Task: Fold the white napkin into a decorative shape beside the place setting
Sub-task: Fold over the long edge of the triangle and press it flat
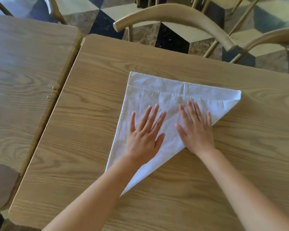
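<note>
The white napkin [158,90] lies flat on the wooden table [93,100], folded into a triangle. Its long folded edge runs from the right corner down to the near-left tip, and a hemmed band crosses the far side. My left hand [144,135] rests palm down on the middle of the cloth with fingers spread. My right hand [196,129] presses flat beside it, near the folded right edge, fingers spread too. Neither hand grips anything. No place setting is in view.
A second wooden table [23,67] stands to the left across a narrow gap. Two curved wooden chair backs [175,15] sit behind the far table edge, over a patterned tile floor [170,37]. A round dark shape [2,185] shows at the lower left.
</note>
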The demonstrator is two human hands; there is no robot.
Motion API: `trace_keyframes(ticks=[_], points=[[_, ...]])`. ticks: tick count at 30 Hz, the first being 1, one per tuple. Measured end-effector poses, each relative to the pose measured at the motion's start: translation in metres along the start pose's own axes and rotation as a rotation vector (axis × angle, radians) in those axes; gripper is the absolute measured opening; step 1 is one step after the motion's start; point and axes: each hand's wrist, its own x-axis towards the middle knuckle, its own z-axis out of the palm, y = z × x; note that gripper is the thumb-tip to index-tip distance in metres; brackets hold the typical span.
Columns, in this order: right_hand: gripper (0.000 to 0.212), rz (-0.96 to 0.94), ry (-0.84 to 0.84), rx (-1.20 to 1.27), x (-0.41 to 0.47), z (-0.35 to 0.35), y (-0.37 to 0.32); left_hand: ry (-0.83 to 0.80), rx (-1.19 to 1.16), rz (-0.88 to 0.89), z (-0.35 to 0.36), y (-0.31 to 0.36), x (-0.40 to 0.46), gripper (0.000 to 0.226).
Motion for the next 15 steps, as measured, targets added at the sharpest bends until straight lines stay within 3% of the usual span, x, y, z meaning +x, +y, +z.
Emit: trace_keyframes(ticks=[5,9,15], points=[[0.065,0.086,0.031,0.06,0.009,0.006,0.018,-0.203,0.123,0.141,0.027,-0.002,0.073,0.065],[0.068,0.184,0.024,0.045,0.012,0.0,0.058,-0.134,0.148,0.06,0.02,-0.027,0.082,0.074],[0.075,0.335,0.011,0.039,0.013,-0.003,0.091,-0.084,0.147,-0.079,0.011,-0.058,0.078,0.07]])
